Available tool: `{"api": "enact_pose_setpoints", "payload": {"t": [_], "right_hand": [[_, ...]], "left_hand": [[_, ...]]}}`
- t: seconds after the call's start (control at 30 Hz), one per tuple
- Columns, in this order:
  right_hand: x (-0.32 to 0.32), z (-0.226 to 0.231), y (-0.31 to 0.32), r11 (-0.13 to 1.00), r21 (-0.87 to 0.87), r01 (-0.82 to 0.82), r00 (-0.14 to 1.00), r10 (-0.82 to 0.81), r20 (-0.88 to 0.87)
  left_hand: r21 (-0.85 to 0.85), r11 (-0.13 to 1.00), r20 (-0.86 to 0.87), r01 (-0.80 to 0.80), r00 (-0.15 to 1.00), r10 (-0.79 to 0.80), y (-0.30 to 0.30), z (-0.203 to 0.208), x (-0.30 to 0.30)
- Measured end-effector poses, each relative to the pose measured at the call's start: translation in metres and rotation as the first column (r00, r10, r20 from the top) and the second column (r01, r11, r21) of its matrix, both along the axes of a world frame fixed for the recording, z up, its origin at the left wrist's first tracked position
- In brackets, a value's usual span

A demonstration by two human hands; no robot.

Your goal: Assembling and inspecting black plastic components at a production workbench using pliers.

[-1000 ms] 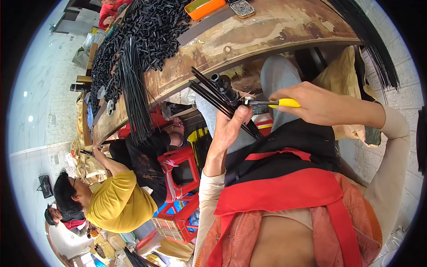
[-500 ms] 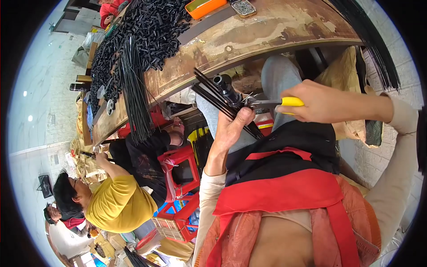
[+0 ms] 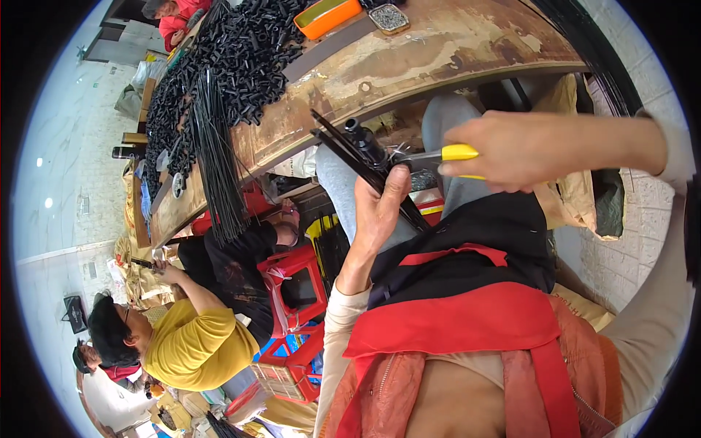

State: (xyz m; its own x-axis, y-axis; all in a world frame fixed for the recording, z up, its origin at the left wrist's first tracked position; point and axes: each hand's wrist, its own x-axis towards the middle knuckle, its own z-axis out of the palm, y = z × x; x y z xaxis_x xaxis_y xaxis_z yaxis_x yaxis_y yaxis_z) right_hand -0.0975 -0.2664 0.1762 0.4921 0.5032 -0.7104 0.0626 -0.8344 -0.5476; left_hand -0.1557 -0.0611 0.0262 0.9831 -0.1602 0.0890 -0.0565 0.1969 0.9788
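My left hand (image 3: 378,208) is closed around a bundle of thin black rods (image 3: 342,151) and a black tubular plastic part (image 3: 364,139), above my lap. Its thumb presses near the lower end of the tube. In my right hand (image 3: 485,150) are yellow-handled pliers (image 3: 425,159), the fingers wrapped round the grips. The tips of the pliers meet thin silvery wire (image 3: 399,152) at the tube's side, close to my left thumb. How far the jaws are closed is too small to tell.
On the worn wooden table (image 3: 431,55) lie a heap of black plastic parts (image 3: 241,62), a bundle of black rods (image 3: 215,160), an orange tray (image 3: 327,16) and a dish of small metal pieces (image 3: 388,18). A co-worker in yellow (image 3: 193,339) sits left beside red stools (image 3: 299,292).
My right hand and forearm have swung slightly away from me, and the pliers' angle has shifted. My left hand keeps its hold. The whole view has moved a little.
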Motion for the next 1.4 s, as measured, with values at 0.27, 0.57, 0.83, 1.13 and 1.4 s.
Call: {"api": "enact_pose_setpoints", "payload": {"t": [0.27,0.57,0.83,1.13,1.4], "right_hand": [[-0.024,-0.096,-0.006,0.858,0.462,-0.222,0.768,-0.138,0.626],[-0.01,-0.104,-0.002,0.926,0.209,-0.313,0.246,-0.133,0.96],[-0.006,-0.11,-0.006,0.915,0.22,-0.339,0.273,-0.128,0.954],[-0.005,-0.085,-0.009,0.923,0.089,-0.374,0.296,0.028,0.955],[-0.009,-0.102,-0.001,0.917,0.193,-0.35,0.243,-0.11,0.964]], "left_hand": [[-0.195,0.978,-0.021,-0.08,0.997,0.077,0.007,0.005,0.002],[-0.141,0.988,0.006,0.054,0.999,-0.054,0.011,0.002,0.0],[-0.153,0.982,0.054,0.112,0.993,-0.105,0.012,-0.001,0.0],[-0.187,0.982,-0.013,0.021,1.0,-0.024,0.013,-0.003,-0.005],[-0.197,0.98,-0.034,0.005,0.999,-0.012,0.012,-0.002,-0.004]]}}
